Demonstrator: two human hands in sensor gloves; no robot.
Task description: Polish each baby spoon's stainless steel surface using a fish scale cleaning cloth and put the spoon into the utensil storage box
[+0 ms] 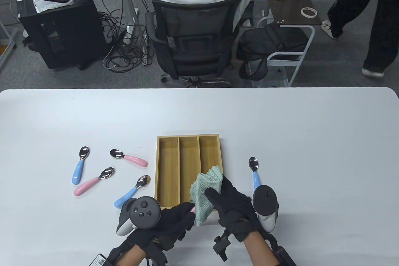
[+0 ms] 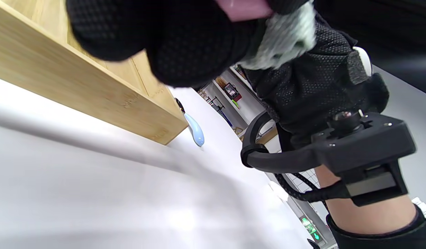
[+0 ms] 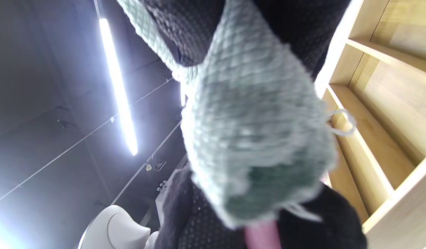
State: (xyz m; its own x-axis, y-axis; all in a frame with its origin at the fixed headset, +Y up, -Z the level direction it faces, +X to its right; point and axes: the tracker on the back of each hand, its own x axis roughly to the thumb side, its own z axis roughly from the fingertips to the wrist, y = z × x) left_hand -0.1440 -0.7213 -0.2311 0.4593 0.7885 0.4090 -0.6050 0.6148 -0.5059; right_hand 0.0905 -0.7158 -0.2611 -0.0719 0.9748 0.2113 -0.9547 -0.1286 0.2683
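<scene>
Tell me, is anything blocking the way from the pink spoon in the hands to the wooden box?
Nothing visible does. The left hand holds the pink-handled spoon, wrapped in the pale green fish scale cloth gripped by the right hand, right over the near edge of the three-slot bamboo utensil box. All three slots look empty.

Cloth over the box: pale green fabric, rough scale-like weave, matt, frayed threads. Box: light wood, smooth, visible grain, satin. Spoons left of the box: shiny mirror-like metal bowls, smooth glossy pink or blue plastic handles. Gloves: black matt knit, dotted texture. Table: smooth white, faint sheen.
</scene>
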